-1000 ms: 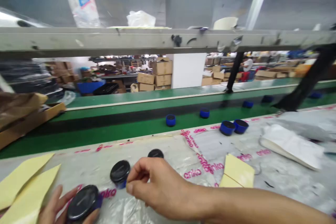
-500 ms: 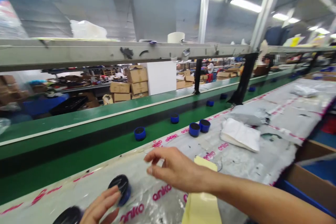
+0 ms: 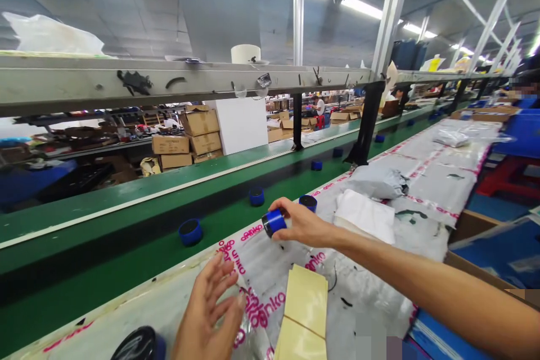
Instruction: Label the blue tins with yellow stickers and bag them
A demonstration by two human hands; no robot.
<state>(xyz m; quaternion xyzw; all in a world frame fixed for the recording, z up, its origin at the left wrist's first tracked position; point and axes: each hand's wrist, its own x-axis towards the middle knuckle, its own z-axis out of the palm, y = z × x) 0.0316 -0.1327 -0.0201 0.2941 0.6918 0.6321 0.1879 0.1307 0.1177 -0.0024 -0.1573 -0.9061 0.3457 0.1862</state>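
My right hand (image 3: 295,221) grips a small blue cylinder with a black end (image 3: 273,223), tilted on its side above the plastic-covered table, between thumb and fingers. Just behind it stands another blue cylinder (image 3: 308,202) with a black top, partly covered by the hand. My left hand (image 3: 211,306) is raised over the table, fingers apart, holding nothing. To its lower left sits a larger-looking black-topped blue cylinder (image 3: 141,344), cut off by the frame's bottom edge. A stack of pale yellow sheets (image 3: 307,298) lies between my two arms.
Several blue cylinders, one at the near left (image 3: 190,231), stand along the green conveyor belt (image 3: 126,270). A white folded cloth or bag (image 3: 365,216) and a grey plastic bag (image 3: 375,181) lie to the right. A black post (image 3: 366,124) supports the shelf rail (image 3: 202,81) above the belt.
My right hand has moved forward and taken one of the two paired cylinders off the table. My left hand has risen, away from the black-topped cylinder. The view has turned right.
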